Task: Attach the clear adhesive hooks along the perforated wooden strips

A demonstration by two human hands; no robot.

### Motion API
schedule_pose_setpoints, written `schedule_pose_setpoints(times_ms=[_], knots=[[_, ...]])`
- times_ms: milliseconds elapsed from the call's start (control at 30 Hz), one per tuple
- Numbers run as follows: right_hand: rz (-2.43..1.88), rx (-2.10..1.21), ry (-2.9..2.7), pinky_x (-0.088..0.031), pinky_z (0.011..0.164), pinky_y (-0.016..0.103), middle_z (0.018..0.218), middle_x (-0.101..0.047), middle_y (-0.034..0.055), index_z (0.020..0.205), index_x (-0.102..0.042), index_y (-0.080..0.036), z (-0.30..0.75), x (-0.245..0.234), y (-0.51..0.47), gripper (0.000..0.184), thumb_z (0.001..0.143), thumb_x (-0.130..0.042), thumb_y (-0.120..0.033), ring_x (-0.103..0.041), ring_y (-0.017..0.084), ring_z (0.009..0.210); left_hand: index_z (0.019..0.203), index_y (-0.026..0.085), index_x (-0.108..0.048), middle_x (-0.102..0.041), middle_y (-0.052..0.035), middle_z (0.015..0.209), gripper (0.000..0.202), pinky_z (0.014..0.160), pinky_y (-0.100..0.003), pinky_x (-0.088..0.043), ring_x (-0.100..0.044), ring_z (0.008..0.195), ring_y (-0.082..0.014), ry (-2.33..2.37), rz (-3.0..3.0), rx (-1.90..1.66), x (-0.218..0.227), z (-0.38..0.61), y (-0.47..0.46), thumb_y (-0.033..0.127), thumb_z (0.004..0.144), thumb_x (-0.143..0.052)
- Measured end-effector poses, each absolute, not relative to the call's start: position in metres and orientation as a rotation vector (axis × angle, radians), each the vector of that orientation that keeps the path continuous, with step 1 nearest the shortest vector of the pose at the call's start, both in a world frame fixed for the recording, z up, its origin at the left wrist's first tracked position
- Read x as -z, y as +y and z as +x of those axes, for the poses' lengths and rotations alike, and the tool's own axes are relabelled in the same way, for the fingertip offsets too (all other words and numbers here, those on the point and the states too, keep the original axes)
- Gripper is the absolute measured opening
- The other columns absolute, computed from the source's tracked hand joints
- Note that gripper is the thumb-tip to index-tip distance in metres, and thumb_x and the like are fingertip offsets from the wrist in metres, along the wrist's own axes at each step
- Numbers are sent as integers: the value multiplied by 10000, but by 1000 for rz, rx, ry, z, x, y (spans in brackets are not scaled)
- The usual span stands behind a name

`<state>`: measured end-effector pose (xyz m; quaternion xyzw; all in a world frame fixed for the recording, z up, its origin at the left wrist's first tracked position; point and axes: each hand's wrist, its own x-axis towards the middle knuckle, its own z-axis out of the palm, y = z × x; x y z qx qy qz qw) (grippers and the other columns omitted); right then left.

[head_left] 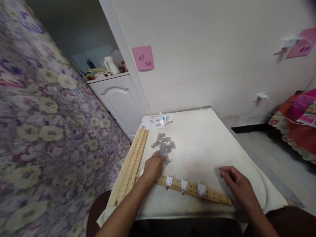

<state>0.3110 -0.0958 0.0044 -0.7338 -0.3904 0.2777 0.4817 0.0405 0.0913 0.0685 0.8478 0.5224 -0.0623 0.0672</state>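
A cream-topped table [209, 138] stands before me. Across its near edge lies a perforated wooden strip [217, 197] carrying three white stick-on hooks [184, 186]. My left hand [153, 168] reaches forward onto a pile of clear plastic hooks [164, 146], its fingers curled at the pile's near edge; what they grip is hidden. My right hand [238, 186] rests just above the strip's right part, fingers loosely bent, holding nothing I can see.
Two more perforated wooden strips [130, 168] lie along the table's left edge. Hook packaging [155, 121] sits at the far left corner. A floral bed cover [49, 131] is on the left, a white cabinet [118, 98] behind, pink notes [143, 58] on the wall.
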Motion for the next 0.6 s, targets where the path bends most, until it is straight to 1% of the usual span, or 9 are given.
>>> schedule_pose_setpoints(times_ms=[133, 267, 400, 467, 600], knots=[[-1790, -668, -970, -456, 679, 270, 855, -679, 36, 934, -608, -211, 311, 0, -94, 370, 798, -488, -534, -595, 191, 798, 876, 192, -628, -633, -75, 989, 206, 741, -289, -409, -597, 874, -207, 1503, 2698, 243, -71, 42, 89, 188, 816, -431], [-1792, -662, -977, -456, 646, 265, 820, -683, 33, 933, -615, -205, 310, 0, -94, 368, 794, -491, -522, -600, 183, 745, 880, 186, -644, -667, -85, 960, 222, 715, -294, -424, -625, 837, -214, 1474, 2746, 305, -70, 44, 94, 181, 807, -435], [-1807, -641, -985, -454, 627, 265, 794, -681, 24, 922, -615, -208, 309, -3, -95, 359, 790, -496, -519, -602, 182, 715, 825, 193, -655, -707, -72, 868, 196, 715, -295, -432, -645, 827, -220, 1488, 2746, 337, -71, 46, 98, 177, 778, -465], [-1814, -643, -984, -450, 618, 266, 785, -680, 19, 916, -613, -212, 308, -4, -95, 354, 792, -496, -522, -600, 182, 705, 836, 196, -654, -715, -73, 859, 193, 706, -297, -433, -653, 827, -227, 1498, 2748, 334, -71, 47, 99, 170, 764, -477], [-1799, -635, -982, -447, 619, 271, 768, -672, 16, 913, -611, -210, 308, -6, -96, 346, 791, -502, -515, -590, 180, 698, 913, 192, -635, -723, -93, 869, 224, 682, -309, -432, -667, 820, -250, 1509, 2763, 301, -73, 49, 95, 152, 756, -481]])
